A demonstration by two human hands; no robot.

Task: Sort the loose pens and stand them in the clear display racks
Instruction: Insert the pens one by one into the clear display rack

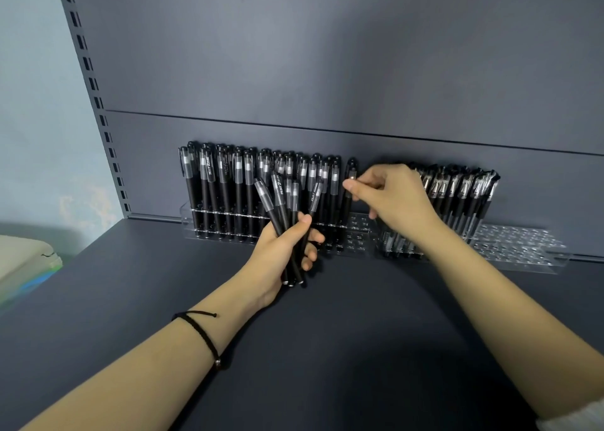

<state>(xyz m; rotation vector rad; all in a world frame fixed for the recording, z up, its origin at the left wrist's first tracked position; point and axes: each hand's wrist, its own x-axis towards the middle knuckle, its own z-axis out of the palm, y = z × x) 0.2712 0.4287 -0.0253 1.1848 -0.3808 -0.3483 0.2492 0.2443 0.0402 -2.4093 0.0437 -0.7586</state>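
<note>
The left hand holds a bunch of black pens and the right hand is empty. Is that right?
Not quite. The right hand is not empty: it pinches one black pen by the rack. The left hand does hold a bunch of black pens. The head view shows this.

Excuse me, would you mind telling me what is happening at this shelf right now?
A person is standing black pens in two clear racks on a dark shelf. The left hand grips a bundle of pens, while the right hand pinches a single pen upright at the right end of the left rack. That rack is nearly full. The right rack has pens on its left side and empty holes on its right.
</note>
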